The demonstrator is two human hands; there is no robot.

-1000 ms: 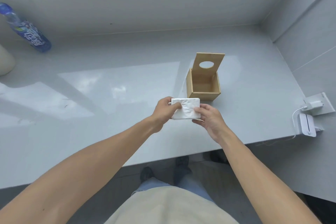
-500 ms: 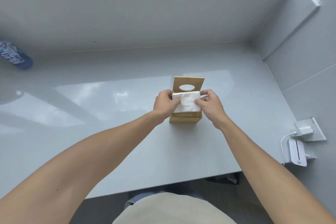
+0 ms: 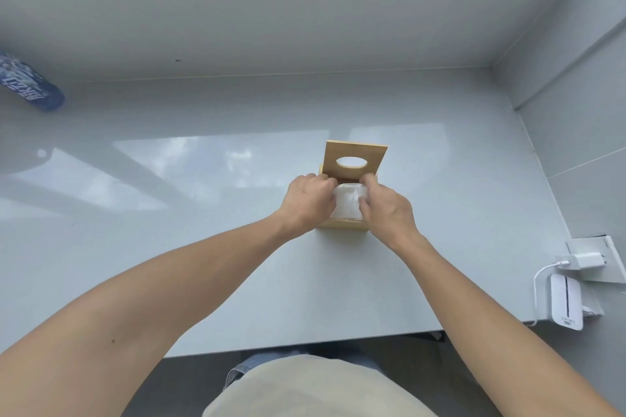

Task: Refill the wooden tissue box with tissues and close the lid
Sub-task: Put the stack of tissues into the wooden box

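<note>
Left hand (image 3: pixel 310 201) and right hand (image 3: pixel 386 205): both grips closed on tissue stack (image 3: pixel 347 201), pinched at opposite sides. Stack held in mouth of wooden tissue box (image 3: pixel 342 224), partly sunk; box set mid-surface, toward right edge. Stack judged light, soft, compressible; best held by side edges, pressed down evenly. Lid (image 3: pixel 354 162) upright at far side, not yet closed.

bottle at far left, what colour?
Blue with white lettering, on the bottle; head view, only partly in frame.
</note>
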